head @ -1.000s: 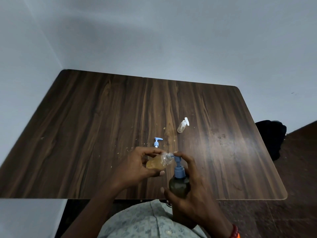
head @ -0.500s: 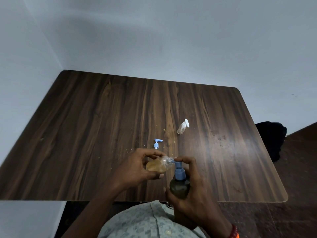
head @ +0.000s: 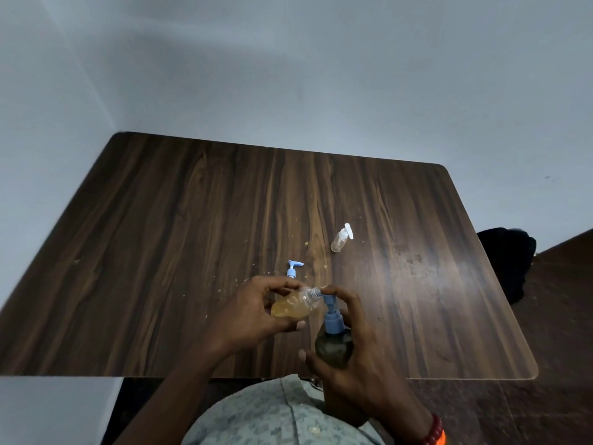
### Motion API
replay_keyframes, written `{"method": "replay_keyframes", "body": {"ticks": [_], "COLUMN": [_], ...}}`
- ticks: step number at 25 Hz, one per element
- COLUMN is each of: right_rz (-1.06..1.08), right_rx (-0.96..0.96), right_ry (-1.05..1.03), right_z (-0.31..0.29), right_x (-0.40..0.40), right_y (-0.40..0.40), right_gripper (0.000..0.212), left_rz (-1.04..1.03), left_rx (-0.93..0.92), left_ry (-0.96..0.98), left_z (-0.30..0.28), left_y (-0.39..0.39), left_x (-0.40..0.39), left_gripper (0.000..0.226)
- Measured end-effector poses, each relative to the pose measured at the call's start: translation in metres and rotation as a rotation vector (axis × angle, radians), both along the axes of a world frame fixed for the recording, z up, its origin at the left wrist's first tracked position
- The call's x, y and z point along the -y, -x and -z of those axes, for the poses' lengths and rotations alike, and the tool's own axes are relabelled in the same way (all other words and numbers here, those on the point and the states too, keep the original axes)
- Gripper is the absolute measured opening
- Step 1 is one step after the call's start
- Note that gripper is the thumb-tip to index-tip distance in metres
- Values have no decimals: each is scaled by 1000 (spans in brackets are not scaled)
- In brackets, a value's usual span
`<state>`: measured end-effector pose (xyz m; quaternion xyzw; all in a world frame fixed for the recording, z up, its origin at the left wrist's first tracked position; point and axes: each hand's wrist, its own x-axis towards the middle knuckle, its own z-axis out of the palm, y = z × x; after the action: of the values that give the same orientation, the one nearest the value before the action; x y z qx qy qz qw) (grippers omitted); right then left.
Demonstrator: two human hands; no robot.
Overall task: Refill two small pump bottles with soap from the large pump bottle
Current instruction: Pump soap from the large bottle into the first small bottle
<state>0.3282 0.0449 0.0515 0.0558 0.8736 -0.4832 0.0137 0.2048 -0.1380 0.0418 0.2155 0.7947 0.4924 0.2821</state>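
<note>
Head view: left hand (head: pixel 253 313) tilts small bottle (head: pixel 295 305) against large bottle (head: pixel 333 346) nozzle.

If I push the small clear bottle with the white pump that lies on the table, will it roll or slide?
The small clear bottle lies on its side and looks round, so it would probably roll. It appears empty, so likely light. Its white pump head may stop the rolling.

Left hand (head: pixel 253 311) tilts small bottle (head: pixel 293 306) against large bottle (head: pixel 333 346)'s nozzle, apparently touching; right hand (head: pixel 359 364) grips it at five o'clock.
</note>
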Motion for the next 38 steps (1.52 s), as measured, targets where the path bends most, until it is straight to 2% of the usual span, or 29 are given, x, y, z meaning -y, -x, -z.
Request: {"method": "replay_keyframes", "body": {"ticks": [4,9,15,21,26,32,38], "right_rz": [48,-18,-3,-70,-16,-101,-64], "right_rx": [-74,-62,-117,-104,-132,-90,-124], "right_ry": [51,45,77,7,43,-39,-18], "right_z": [1,-1,1,2,5,-2,-3], "right_x": [4,6,3,-1,3,2,4], "right_y": [10,24,39,46,54,61,59], "right_gripper": [71,95,70,93,70,90,69], "left_rz": [-21,-76,-69,-102,-77,-124,-83], "left_rx": [17,-19,-55,-70,-75,-99,-72], "left_ry": [-12,-44,-14,-44,-8,-6,14], "left_z": [1,-5,-6,-8,-9,-9,-6], "left_y": [2,13,21,27,34,37,36], "left_x": [0,4,5,6,8,13,14], "left_gripper": [58,57,57,56,58,54,57]}}
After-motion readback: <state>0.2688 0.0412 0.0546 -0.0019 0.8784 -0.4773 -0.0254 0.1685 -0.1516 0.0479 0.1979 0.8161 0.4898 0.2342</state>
